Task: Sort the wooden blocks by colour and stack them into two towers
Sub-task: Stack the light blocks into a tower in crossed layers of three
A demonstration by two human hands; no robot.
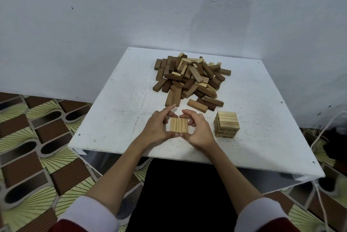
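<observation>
Three pale wooden blocks laid side by side (179, 124) sit near the front of the white square bench (112, 119), cupped between the left hand (156, 127) and right hand (199, 130), fingers curled against the row's edges, squaring it. A short tower of light wooden blocks (226, 124) stands just right. Behind lies the mixed heap of dark and light blocks (189, 79). Judged step: aligning a layer; next, a crosswise layer needs gentle placement
</observation>
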